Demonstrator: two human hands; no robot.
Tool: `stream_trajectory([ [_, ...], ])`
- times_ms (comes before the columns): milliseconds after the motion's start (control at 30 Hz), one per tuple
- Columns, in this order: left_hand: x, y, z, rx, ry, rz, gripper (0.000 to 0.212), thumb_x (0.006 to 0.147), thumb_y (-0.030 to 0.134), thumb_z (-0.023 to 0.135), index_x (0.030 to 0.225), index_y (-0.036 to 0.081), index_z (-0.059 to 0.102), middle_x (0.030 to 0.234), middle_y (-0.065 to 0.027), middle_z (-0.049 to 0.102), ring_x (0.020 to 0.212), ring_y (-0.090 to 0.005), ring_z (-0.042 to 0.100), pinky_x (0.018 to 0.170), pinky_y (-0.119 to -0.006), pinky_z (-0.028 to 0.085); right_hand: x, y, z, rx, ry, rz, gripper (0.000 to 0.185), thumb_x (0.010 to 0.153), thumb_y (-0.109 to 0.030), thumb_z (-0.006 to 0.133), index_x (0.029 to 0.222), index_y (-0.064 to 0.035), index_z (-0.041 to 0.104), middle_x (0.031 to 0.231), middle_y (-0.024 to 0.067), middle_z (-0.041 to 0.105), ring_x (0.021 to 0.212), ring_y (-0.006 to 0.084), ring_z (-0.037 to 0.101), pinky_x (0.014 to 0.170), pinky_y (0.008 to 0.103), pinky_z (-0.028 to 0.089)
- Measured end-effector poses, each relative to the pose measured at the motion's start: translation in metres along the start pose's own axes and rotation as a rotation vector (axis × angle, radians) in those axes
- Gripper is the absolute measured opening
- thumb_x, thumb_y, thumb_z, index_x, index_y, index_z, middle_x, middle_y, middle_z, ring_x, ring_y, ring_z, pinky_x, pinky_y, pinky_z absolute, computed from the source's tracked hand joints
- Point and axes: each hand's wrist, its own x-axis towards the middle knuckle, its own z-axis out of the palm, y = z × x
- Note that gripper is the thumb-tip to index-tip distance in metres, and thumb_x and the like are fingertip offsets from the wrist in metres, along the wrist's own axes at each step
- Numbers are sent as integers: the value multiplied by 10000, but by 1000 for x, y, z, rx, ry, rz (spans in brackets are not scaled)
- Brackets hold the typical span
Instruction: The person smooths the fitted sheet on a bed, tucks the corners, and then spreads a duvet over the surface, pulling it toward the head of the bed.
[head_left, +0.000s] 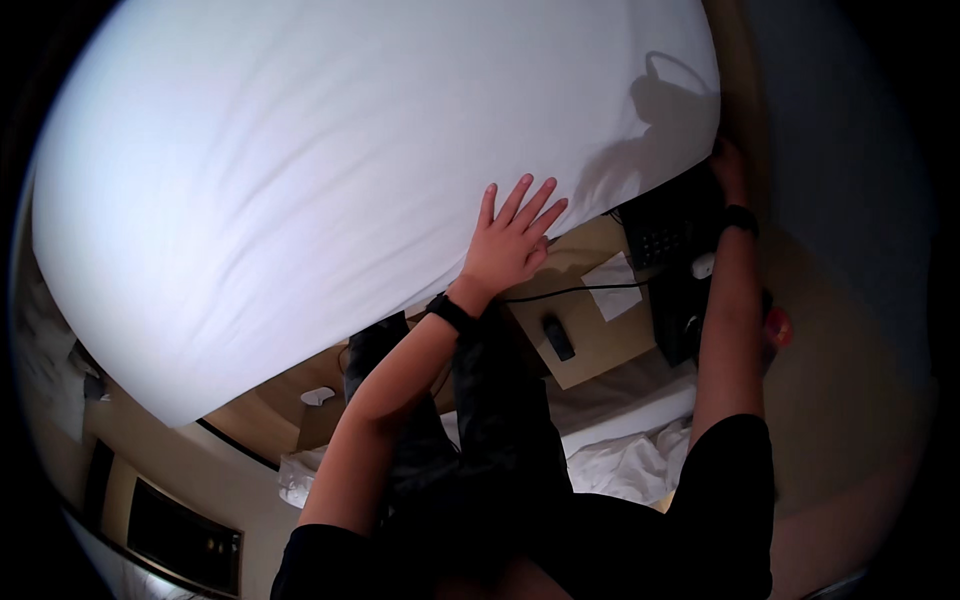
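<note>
A mattress covered by a white sheet (360, 150) fills the upper part of the head view, with soft creases running across it. Near its close edge my left hand (510, 236) lies palm down on the sheet, fingers spread and holding nothing. At the mattress's right-hand corner is my right hand (727, 172); its fingers are in shadow and partly hidden, so whether they grip the sheet is unclear. Both wrists wear black bands. A shadow falls on the sheet beside the right corner.
Below the right corner, a wooden bedside surface (600, 341) holds a black telephone (660, 244), white paper (613, 286), a small black handheld object (558, 337) and a black cable (577, 290). Crumpled white bedding (634, 465) lies behind me. A white object (317, 396) sits at left.
</note>
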Motion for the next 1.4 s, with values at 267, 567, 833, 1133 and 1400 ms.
stream_trajectory([
  [267, 0, -1, 5, 5, -2, -26, 544, 741, 202, 498, 1275, 230, 402, 1387, -16, 288, 1285, -246, 234, 996, -544, 143, -3, -25, 4, -386, -1, 98, 221, 809, -89, 474, 979, -10, 590, 972, 222, 570, 909, 359, 548, 783, 399, 437],
  [567, -6, 7, -23, -38, -101, -81, 642, 701, 131, 533, 1308, 207, 341, 1408, -41, 229, 1300, -266, 190, 983, -593, 151, -1, -33, 11, -643, 232, 46, 211, 850, -101, 407, 866, -13, 598, 922, 201, 581, 879, 355, 557, 737, 432, 442],
  [833, -32, -110, -87, 77, 434, -631, 630, 757, 289, 544, 1324, 129, 319, 1401, -143, 223, 1299, -397, 107, 980, -615, 29, -48, -140, -1, -349, 274, -411, 277, 835, -92, 460, 1091, 0, 512, 1135, 214, 496, 1062, 347, 476, 884, 401, 397],
  [1133, -24, -52, -33, 51, 209, -576, 755, 769, 367, 475, 1350, -4, 168, 1419, -201, 108, 1306, -406, 33, 972, -623, -8, -100, -264, 110, -153, 215, -743, 640, 762, -244, 625, 1302, -62, 333, 1334, 116, 354, 1238, 274, 322, 1024, 407, 249],
  [1400, -66, -57, -75, -274, 33, -221, 602, 754, 278, 510, 1323, 201, 328, 1412, -114, 205, 1296, -388, 128, 991, -607, 49, -27, -143, 56, -514, 622, -505, 440, 878, -226, 430, 1224, 41, 383, 1224, 211, 433, 1156, 330, 392, 997, 383, 285],
])
